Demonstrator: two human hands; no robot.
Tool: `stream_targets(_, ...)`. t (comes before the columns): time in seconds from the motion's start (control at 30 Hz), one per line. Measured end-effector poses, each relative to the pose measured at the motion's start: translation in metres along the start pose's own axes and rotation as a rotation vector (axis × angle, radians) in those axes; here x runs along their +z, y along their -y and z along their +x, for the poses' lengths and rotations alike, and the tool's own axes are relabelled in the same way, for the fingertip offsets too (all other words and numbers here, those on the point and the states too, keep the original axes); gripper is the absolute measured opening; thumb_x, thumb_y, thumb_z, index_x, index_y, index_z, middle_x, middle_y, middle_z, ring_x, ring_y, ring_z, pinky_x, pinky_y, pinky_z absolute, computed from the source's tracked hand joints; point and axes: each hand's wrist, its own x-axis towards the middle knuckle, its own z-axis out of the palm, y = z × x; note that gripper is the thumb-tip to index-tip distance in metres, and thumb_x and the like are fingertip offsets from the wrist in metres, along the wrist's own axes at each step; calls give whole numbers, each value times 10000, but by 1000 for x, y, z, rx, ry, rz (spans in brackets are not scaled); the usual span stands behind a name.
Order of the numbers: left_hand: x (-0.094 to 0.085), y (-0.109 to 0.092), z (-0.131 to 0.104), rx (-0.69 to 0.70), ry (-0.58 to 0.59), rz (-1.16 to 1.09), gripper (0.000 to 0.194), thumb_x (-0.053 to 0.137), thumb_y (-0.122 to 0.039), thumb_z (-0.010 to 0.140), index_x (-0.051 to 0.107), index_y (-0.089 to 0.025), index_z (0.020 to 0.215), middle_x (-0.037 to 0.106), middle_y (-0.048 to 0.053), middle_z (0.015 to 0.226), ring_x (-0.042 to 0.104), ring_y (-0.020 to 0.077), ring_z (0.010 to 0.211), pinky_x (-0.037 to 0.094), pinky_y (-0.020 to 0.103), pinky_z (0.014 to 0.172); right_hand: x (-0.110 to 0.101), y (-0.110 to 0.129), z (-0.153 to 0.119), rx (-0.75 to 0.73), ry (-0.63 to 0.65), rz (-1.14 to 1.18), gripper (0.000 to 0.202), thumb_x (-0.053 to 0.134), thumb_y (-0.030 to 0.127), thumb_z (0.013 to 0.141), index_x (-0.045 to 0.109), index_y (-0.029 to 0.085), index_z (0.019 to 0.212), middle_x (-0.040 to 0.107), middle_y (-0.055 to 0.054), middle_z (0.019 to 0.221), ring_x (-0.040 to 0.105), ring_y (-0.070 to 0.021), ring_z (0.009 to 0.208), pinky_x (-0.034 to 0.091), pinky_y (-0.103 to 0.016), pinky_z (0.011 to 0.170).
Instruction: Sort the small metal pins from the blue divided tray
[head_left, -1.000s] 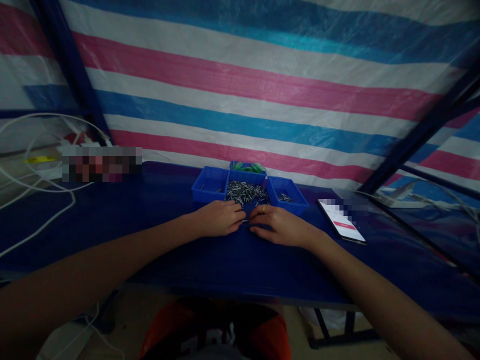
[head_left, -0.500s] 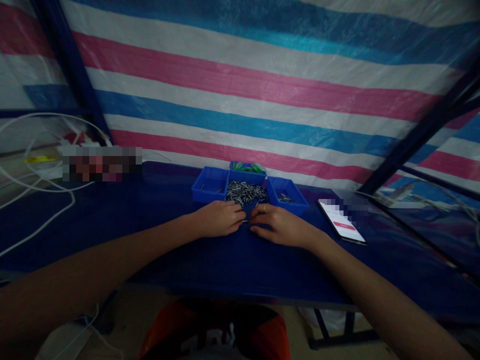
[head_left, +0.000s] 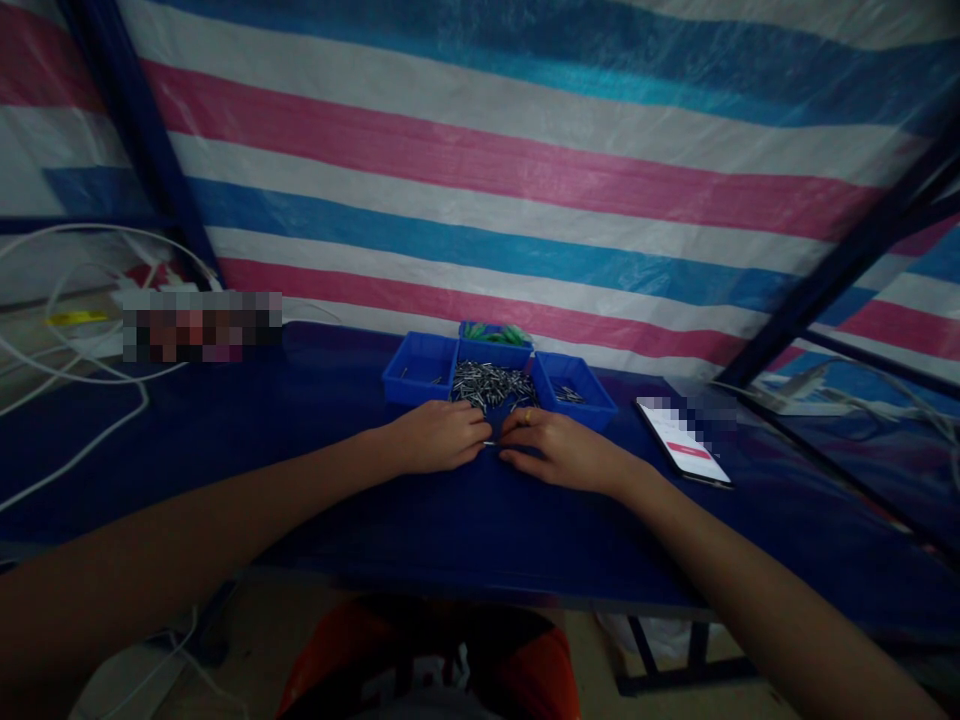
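My left hand (head_left: 442, 437) rests low over the blue table, fingers closed together. A small, thin metal pin (head_left: 490, 444) sticks out from its fingertips into the gap between my hands. Facing it, my right hand (head_left: 551, 447), with a ring on one finger, has its fingers bent and its thumb a little apart from them; nothing shows in its grip. Just beyond both hands lies a loose pile of small metal pins (head_left: 491, 383). The pin's exact kind is too small to make out.
Blue bins stand around the pile: a left bin (head_left: 421, 368) and a right bin (head_left: 576, 388) with some metal pieces, and a back bin (head_left: 496, 352) with green items (head_left: 506, 333). A phone (head_left: 686, 445) lies to the right. White cables (head_left: 112, 440) run at the left.
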Motion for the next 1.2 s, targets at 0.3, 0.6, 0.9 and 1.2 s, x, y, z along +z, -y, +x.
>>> stream_targets(0.3, 2, 0, -1, 3, -23, -8, 161, 436, -247, 875, 570, -159, 865, 589, 47, 852, 546, 154, 792, 439, 265, 701, 0, 1, 0, -2, -30, 20, 201, 497, 234, 869, 657, 146, 952, 594, -84, 972, 566, -165, 895, 461, -331, 815)
stream_targets(0.6, 1, 0, -1, 6, -13, 1, 148, 444, -251, 874, 565, -165, 870, 594, 38, 854, 547, 162, 800, 443, 267, 697, -1, 1, -1, 15, -19, -2, 200, 500, 249, 869, 655, 141, 933, 573, -76, 963, 557, -160, 889, 453, -316, 817)
stream_targets(0.9, 1, 0, -1, 7, -15, 16, 151, 443, -240, 871, 569, -159, 859, 602, 41, 855, 551, 158, 793, 442, 267, 709, 0, 0, -1, 30, 9, -11, 218, 489, 251, 876, 652, 135, 962, 576, -81, 978, 556, -161, 898, 449, -315, 826)
stream_targets(1.2, 4, 1, -1, 14, -38, 18, 145, 446, -250, 871, 565, -169, 853, 599, 25, 829, 554, 159, 774, 445, 271, 683, -2, 1, -1, 32, 9, -21, 226, 480, 255, 882, 654, 137, 963, 572, -82, 972, 556, -159, 891, 451, -312, 822)
